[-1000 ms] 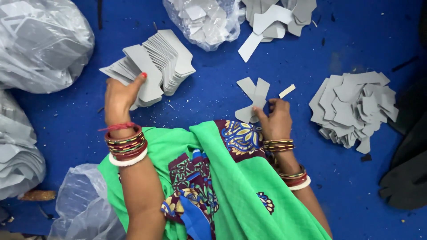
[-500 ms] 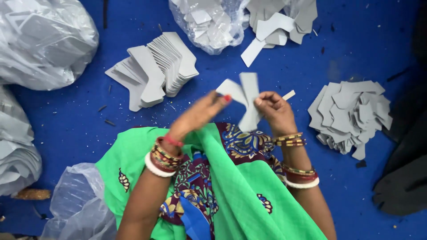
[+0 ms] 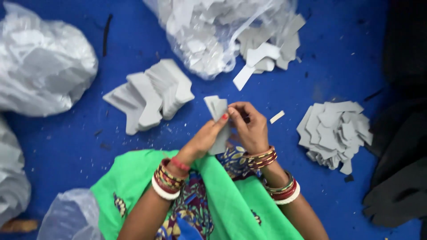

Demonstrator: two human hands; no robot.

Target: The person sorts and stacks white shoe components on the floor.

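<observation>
Grey cut piece (image 3: 216, 108) pinched between fingertips of left hand (image 3: 205, 138) and right hand (image 3: 251, 128), above 1 blue floor (image 3: 71, 146).

A fanned stack of cut pieces (image 3: 151, 95) lay on the floor (image 3: 66, 138) left of the hands; a loose pile (image 3: 334, 133) lay to their right. Beyond them sat an open bag of pieces (image 3: 213, 35), and another bag (image 3: 42, 66) lay far left.

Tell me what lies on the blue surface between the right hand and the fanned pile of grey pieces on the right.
In the head view, one small pale strip lies between the right hand and the fanned grey pile; otherwise bare blue surface.
</observation>
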